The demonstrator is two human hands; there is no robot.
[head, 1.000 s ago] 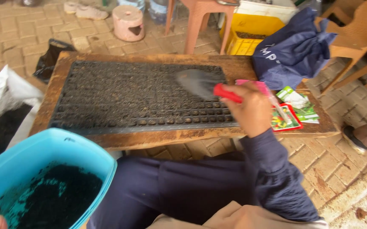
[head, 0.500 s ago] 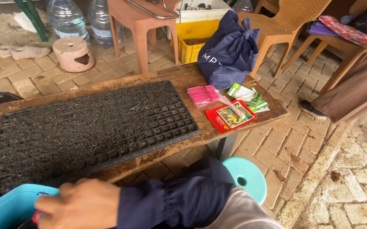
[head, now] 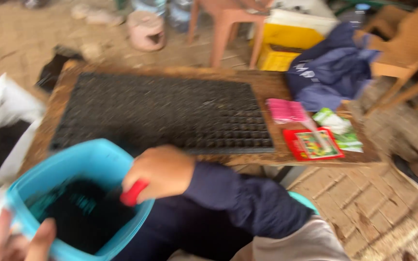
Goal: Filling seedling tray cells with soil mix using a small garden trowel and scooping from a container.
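My right hand [head: 162, 172] grips the red handle of a small trowel [head: 133, 193], whose blade dips into the dark soil inside a blue plastic tub [head: 84, 159] on my lap. My left hand [head: 13, 241] holds the tub's near rim at the bottom left. A black seedling tray [head: 160, 111] filled with soil lies on a low wooden table [head: 267, 82] just beyond the tub. The picture is blurred by motion.
Pink labels [head: 286, 110], a red seed packet [head: 314, 144] and green packets [head: 339, 124] lie at the table's right end beside a dark blue bag [head: 332, 72]. A white sack of soil [head: 1, 130] stands left. A yellow crate [head: 281, 46], stools and chairs stand behind.
My right hand has brought the trowel from over the tray back down into the blue tub. The view has swung back left and my left hand shows again on the tub's rim.
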